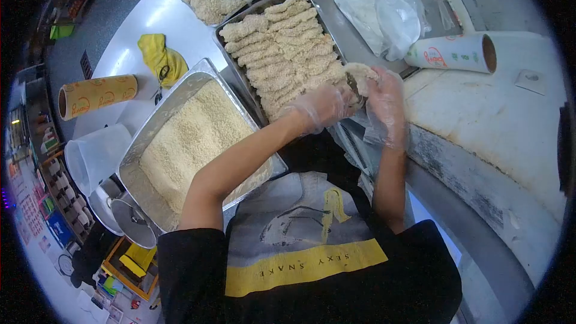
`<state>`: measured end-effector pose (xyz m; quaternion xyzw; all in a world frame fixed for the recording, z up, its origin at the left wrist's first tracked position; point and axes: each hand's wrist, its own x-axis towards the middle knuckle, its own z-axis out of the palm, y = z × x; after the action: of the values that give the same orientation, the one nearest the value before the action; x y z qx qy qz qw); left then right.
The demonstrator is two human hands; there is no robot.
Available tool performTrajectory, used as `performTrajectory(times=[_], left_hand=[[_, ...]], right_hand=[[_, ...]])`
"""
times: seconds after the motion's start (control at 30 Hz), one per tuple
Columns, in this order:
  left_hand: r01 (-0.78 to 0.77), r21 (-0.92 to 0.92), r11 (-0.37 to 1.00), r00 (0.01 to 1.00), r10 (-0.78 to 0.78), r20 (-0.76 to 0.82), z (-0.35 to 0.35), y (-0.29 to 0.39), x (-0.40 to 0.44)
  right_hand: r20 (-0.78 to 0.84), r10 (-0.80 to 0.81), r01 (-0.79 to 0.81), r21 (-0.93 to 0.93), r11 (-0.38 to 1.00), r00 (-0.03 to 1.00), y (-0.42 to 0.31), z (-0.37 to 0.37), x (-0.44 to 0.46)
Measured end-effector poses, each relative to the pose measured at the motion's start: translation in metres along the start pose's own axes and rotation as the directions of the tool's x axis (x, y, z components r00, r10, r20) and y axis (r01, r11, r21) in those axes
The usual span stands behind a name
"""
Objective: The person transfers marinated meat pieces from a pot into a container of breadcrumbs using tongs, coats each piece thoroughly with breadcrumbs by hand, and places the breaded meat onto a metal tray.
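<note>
Both my hands wear clear plastic gloves and meet at the right corner of a metal tray [228, 60]. A pale breaded cutlet [360, 72] is pinched by my right hand [389, 103], its far end rising over the tray's edge. My left hand [324, 106] reaches across, with its fingers closed at the near side of the same piece; its fingertips are partly hidden. Rows of crumb-coated cutlets [282, 48] lie overlapping in the tray. Left of it, under my left forearm, stands a deep metal tub [135, 144] of pale breadcrumbs [186, 135].
A yellow cloth [161, 59] and a cling film roll [99, 96] lie to the left, near a clear plastic container [99, 150] and a metal pot [133, 222]. Plastic bags [384, 12] and another roll [453, 54] are at right. A bag of crumbs [207, 0] sits behind.
</note>
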<state>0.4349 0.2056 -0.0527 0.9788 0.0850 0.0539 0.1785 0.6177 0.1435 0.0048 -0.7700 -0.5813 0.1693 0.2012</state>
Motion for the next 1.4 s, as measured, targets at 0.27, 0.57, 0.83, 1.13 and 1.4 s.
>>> performTrajectory(times=[0.27, 0.57, 0.83, 1.13, 1.4], left_hand=[[0.139, -0.189, 0.972, 0.977, -0.104, 0.185, -0.025, -0.003, -0.001], [0.029, 0.016, 0.999, 0.98, -0.032, 0.195, -0.001, -0.019, 0.0], [-0.126, 0.074, 0.989, 0.967, 0.105, 0.232, -0.026, -0.002, 0.003], [-0.099, 0.134, 0.986, 0.99, 0.085, 0.11, 0.015, -0.022, 0.0], [0.1, -0.009, 0.995, 0.973, -0.096, 0.211, -0.026, -0.039, -0.007]], right_hand=[[-0.073, 0.179, -0.14, 0.374, 0.917, 0.981, 0.0, 0.003, -0.002], [-0.105, 0.155, -0.103, 0.384, 0.917, 0.982, 0.006, 0.009, 0.0], [-0.061, 0.199, -0.163, 0.365, 0.916, 0.978, -0.004, 0.001, -0.001], [-0.001, 0.218, -0.18, 0.563, 0.807, 0.976, -0.003, 0.001, -0.009], [0.061, 0.266, -0.238, 0.667, 0.706, 0.962, -0.006, 0.008, -0.032]])
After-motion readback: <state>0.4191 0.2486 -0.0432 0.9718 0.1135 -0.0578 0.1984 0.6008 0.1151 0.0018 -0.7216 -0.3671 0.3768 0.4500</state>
